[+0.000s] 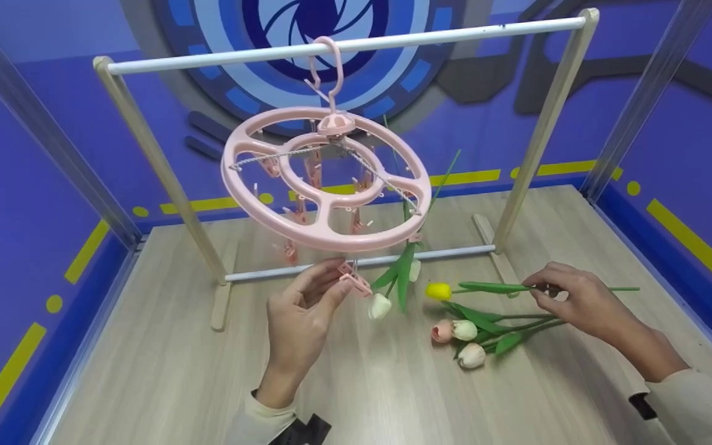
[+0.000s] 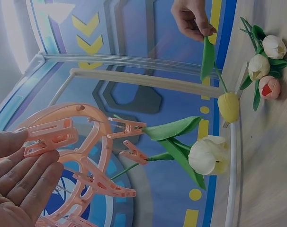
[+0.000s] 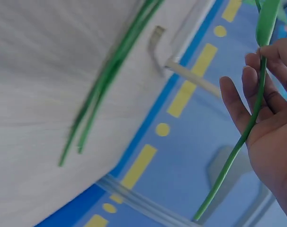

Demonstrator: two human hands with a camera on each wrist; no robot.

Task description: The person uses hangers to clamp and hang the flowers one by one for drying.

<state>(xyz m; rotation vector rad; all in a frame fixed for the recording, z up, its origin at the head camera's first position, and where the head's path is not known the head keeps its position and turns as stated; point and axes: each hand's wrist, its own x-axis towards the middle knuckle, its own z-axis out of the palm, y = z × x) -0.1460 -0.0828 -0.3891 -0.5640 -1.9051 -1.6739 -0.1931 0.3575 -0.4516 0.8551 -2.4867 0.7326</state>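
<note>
A round pink clip hanger (image 1: pixel 325 238) hangs by its hook from a rack's white top bar. At its near rim my left hand (image 1: pixel 300 321) pinches a pink clothespin (image 2: pixel 53 135) between thumb and fingers. My right hand (image 1: pixel 584 303) holds an artificial yellow tulip (image 1: pixel 438 292) by its green stem, the bloom pointing left toward the hanger. In the right wrist view the stem (image 3: pixel 228 158) runs past the palm, pinched near the leaf. White tulips (image 1: pixel 380 306) hang bloom-down from the hanger's clips, right beside my left hand.
On the wooden table (image 1: pixel 164 371) lie several loose tulips, pink (image 1: pixel 441 332) and whitish (image 1: pixel 471 356), below my right hand. The rack has wooden legs (image 1: pixel 535 136) and a white lower bar (image 1: pixel 455 252). Blue patterned walls (image 1: pixel 34 154) stand around the table.
</note>
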